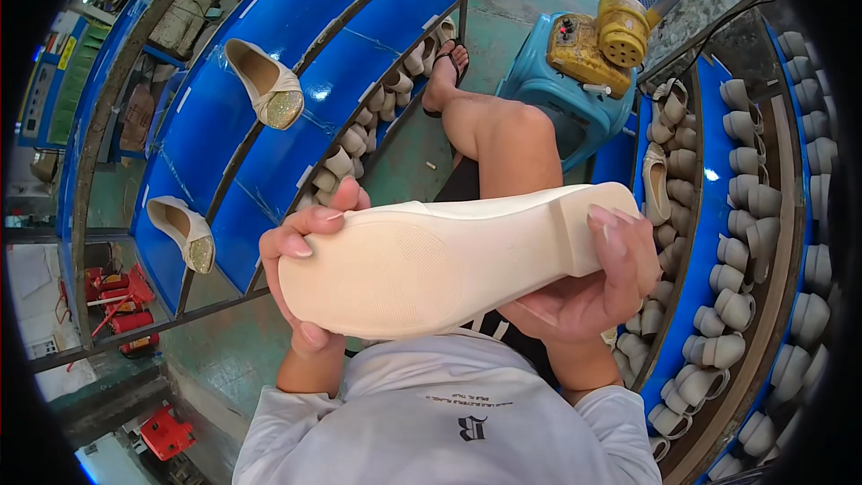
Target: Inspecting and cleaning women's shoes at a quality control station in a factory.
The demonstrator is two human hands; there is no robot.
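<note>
A cream flat shoe is held sideways across my lap, its pale sole facing up and its low heel on the right. My left hand grips the toe end, with fingers curled over the sole's edge. At the heel, my right hand has its fingers wrapped round the block and the shoe's side. The upper is mostly turned away from view. On the blue rack to the left sit two cream flats with glittery toes, one shoe farther off and another shoe nearer.
A blue rack stands at the left, with several pale shoes on its lower level. Ahead, a teal plastic stool carries a yellow device with a hose. Shelves of pale shoes line the right. Red equipment lies at lower left.
</note>
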